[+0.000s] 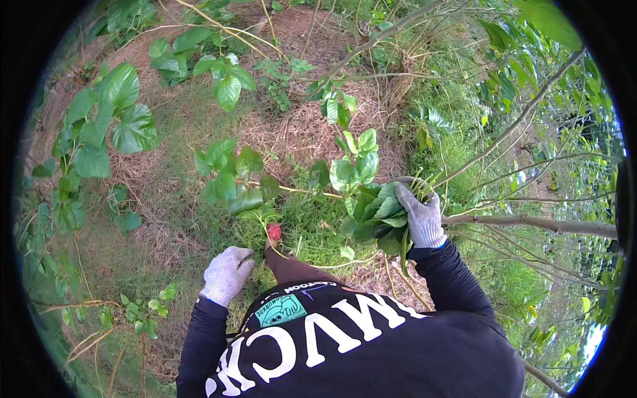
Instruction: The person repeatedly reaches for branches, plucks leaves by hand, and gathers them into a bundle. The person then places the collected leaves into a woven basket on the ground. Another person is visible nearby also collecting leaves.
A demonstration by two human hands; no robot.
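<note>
In the head view my right hand [420, 211], in a pale knit work glove, grips a thick bunch of picked broad green leaves [385, 214]. Their cut stalks stick up past the thumb and fingers, and the blades hang to the left. My left hand [228, 274], gloved the same way, hovers at the lower left with its fingers curled inward. Its palm is hidden, and nothing shows in it. A leafy shoot [219, 184], which looks like mulberry, lies above that hand. One slender bent stem [271, 236] passes just to the hand's right.
Bare woody branches [527, 224] reach in from the right, one close behind my right hand. Another leafy branch [97, 129] hangs at the left. Dry straw [318, 124] and green weeds cover the ground. A red shoe tip [273, 231] shows below me.
</note>
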